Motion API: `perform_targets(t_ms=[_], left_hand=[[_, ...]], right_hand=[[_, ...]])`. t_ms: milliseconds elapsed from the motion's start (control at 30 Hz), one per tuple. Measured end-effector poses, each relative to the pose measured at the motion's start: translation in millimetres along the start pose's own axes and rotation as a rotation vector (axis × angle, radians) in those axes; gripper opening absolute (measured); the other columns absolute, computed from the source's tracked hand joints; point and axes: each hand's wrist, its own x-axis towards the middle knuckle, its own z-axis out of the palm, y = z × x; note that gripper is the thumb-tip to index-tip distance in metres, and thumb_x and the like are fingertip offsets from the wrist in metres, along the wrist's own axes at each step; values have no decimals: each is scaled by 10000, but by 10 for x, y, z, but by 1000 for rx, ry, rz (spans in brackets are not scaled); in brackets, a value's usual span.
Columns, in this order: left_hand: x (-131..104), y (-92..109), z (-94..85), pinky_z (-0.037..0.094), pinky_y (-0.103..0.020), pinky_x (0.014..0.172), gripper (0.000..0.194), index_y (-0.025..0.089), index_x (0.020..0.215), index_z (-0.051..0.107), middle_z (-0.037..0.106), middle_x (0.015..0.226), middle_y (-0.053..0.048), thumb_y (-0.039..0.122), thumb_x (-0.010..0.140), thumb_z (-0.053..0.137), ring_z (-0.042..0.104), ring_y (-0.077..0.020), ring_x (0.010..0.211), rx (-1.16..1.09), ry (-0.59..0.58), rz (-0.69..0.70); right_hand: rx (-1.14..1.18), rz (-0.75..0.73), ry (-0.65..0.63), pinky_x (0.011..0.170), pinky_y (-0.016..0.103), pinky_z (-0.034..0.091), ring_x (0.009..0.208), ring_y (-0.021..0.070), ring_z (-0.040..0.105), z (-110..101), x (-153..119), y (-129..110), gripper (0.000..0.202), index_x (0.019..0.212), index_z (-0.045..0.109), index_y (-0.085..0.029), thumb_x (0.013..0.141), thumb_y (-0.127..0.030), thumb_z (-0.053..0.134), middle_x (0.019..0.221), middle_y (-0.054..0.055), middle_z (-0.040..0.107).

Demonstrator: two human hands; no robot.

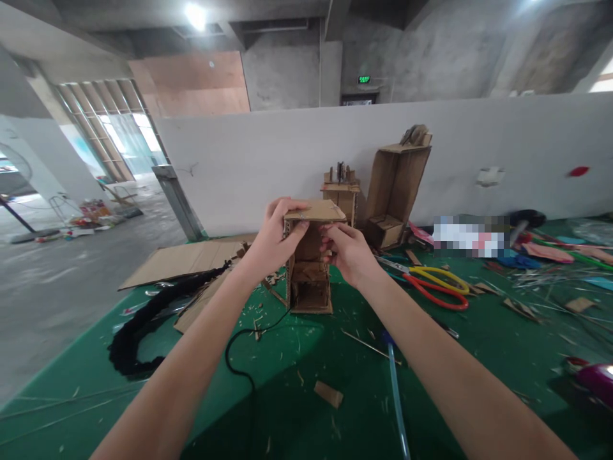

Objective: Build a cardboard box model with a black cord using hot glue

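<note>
A small upright cardboard box (309, 271) with an open front stands on the green table, a shelf-like compartment at its bottom. My left hand (280, 233) is closed on its upper left corner, fingers over the top panel and thumb at the front edge. My right hand (348, 250) is at the upper right of the open front, its fingers curled and pinched together. Whatever sits between those fingertips is hidden. A thin black cord (234, 367) runs from the box's base toward the front of the table.
Behind stand a tall open cardboard box (400, 185) and a smaller cardboard piece (341, 188). Scissors with red and yellow handles (438, 287) lie right, a blue tube (396, 396) in front. Left are a black fuzzy strip (136, 335) and cardboard sheets (177, 262). Scraps litter the table.
</note>
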Motion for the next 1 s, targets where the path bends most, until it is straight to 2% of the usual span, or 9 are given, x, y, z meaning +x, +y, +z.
perform_targets(t_ms=[167,300,433,567,700,1000], left_hand=[[-2,2,6,298,-434,1080,239,254,1109,463,457,1181,-69,182,881,470,352,-197,1263,-11,12,13],[-1,-34,17,293,-427,1082,235,250,1108,464,459,1178,-74,194,881,478,336,-196,1272,-21,14,16],[-4,-55,24,299,-415,1075,231,251,1110,468,456,1177,-74,199,885,473,353,-195,1255,-30,30,24],[-7,-45,18,307,-420,1066,237,252,1114,468,446,1188,-72,201,882,481,376,-199,1234,-34,29,18],[-13,-33,5,300,-423,1070,240,251,1111,467,462,1174,-65,189,880,482,362,-199,1243,-39,24,35],[-19,-24,14,287,-427,1080,241,241,1102,463,461,1169,-72,171,872,480,357,-201,1242,-35,25,30]], right_hand=[[-1,62,24,394,194,383,484,80,481,-29,-9,103,126,687,578,-171,594,-248,613,558,-55,474],[-18,91,51,363,189,339,431,66,417,-50,6,203,86,616,538,-171,580,-211,605,508,-64,443],[2,8,12,347,175,287,500,78,471,-45,34,88,114,689,598,-172,586,-219,611,594,-43,504],[45,-21,-26,378,180,335,572,85,505,-42,27,-41,173,735,633,-169,577,-231,662,678,-30,541],[105,23,-63,406,173,357,582,68,492,-51,8,-47,185,728,635,-167,571,-240,701,696,-36,535],[185,165,-105,419,165,346,491,46,400,-76,35,133,81,665,615,-158,604,-199,650,545,-63,447]])
